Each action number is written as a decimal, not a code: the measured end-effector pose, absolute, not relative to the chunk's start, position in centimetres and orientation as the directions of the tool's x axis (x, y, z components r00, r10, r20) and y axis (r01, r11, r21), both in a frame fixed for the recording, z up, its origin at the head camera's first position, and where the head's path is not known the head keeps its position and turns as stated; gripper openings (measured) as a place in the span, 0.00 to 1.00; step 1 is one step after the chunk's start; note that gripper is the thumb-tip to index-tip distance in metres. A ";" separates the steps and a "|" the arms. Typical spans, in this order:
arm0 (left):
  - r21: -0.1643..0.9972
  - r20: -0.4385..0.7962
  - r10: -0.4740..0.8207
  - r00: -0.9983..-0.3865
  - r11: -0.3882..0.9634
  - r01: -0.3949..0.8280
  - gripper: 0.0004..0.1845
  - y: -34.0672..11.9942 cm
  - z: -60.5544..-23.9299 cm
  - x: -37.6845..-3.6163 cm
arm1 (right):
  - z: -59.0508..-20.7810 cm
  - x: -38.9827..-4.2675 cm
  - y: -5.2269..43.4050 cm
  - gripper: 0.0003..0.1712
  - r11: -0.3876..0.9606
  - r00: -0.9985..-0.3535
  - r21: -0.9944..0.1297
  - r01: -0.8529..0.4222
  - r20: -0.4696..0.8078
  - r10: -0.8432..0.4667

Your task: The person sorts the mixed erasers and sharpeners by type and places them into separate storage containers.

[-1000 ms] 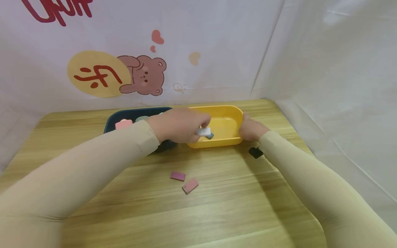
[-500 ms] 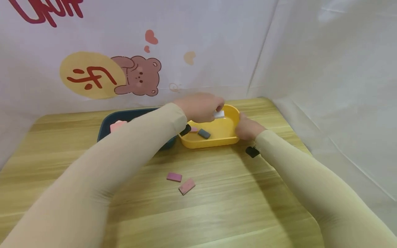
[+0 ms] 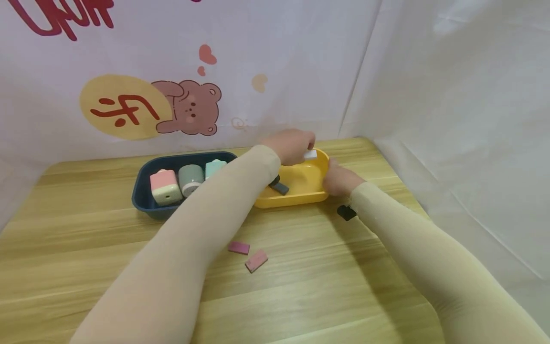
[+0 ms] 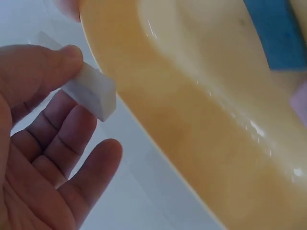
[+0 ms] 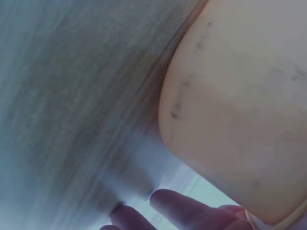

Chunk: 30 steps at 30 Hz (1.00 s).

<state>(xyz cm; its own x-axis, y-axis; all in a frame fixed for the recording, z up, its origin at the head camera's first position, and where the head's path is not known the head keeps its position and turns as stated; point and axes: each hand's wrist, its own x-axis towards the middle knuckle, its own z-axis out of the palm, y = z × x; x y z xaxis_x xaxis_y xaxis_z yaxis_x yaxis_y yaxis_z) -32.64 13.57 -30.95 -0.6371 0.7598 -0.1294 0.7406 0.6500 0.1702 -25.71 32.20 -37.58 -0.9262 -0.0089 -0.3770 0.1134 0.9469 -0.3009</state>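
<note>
My left hand (image 3: 290, 146) pinches a white eraser (image 4: 93, 92) between thumb and fingers, at the far rim of a yellow bin (image 3: 296, 200). Its other fingers are spread loosely in the left wrist view. My right hand (image 3: 342, 180) grips the bin's right end, thumb and fingers at the rim; in the right wrist view only fingertips (image 5: 177, 206) show under the bin's outer wall. Inside the bin lie a blue-grey eraser (image 3: 281, 188) and a pink piece (image 4: 300, 103), the latter mostly out of frame.
Left of the yellow bin stands a dark blue bin (image 3: 142, 204) holding several sharpener-like pieces, among them a pink-and-cream one (image 3: 165, 186) and a grey one (image 3: 191, 179). Two erasers, magenta (image 3: 238, 247) and pink (image 3: 256, 261), lie on the wooden table. A white cloth hangs behind.
My left hand has moved right and away from me with the white eraser, from above the bin's left end to its far rim. My right hand keeps its grip on the bin.
</note>
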 end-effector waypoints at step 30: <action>0.136 -0.314 0.732 -0.605 0.665 0.734 0.08 14.8 -33.9 -31.7 | -37.1 -25.3 31.8 0.50 0.955 -0.929 -0.281 0.094 -0.369 -0.017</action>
